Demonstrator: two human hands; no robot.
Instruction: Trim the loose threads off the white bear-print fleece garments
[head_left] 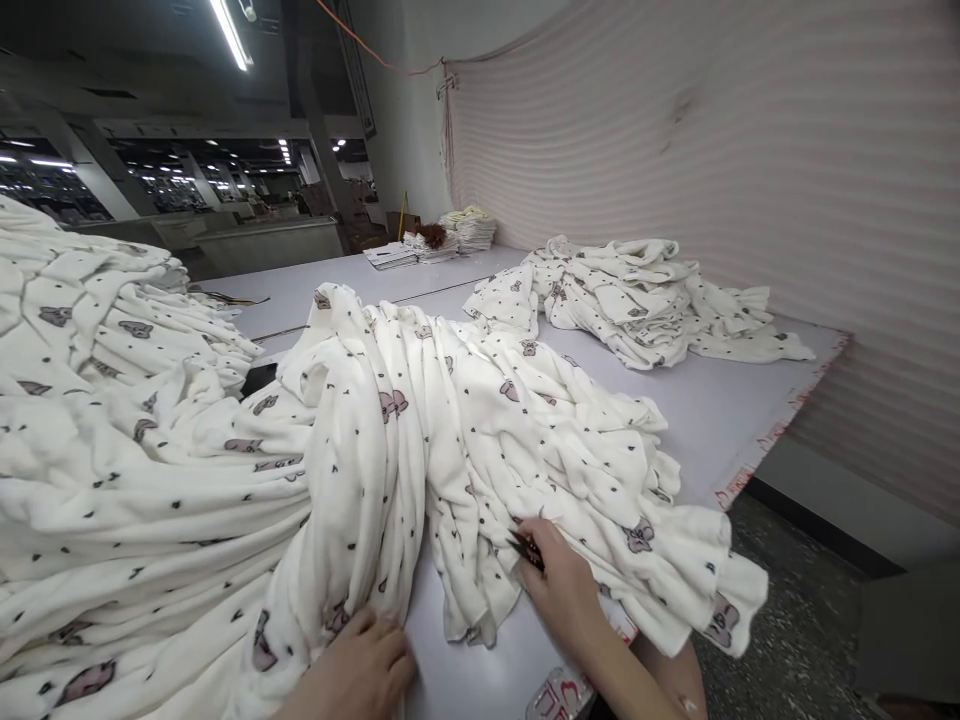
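While the right hand [561, 585] grips small dark snips [529, 550], tips at the white cloth [491, 440] spread just beyond it, and the left hand [367, 665] rests curled on nearby folds [360, 490], pinch unclear from here, I'd flatten the cloth and angle the tips off it.

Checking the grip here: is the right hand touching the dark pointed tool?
Touching. The head view shows the right hand closed on the dark tool, whose pointed end sticks out on the left of the picture.
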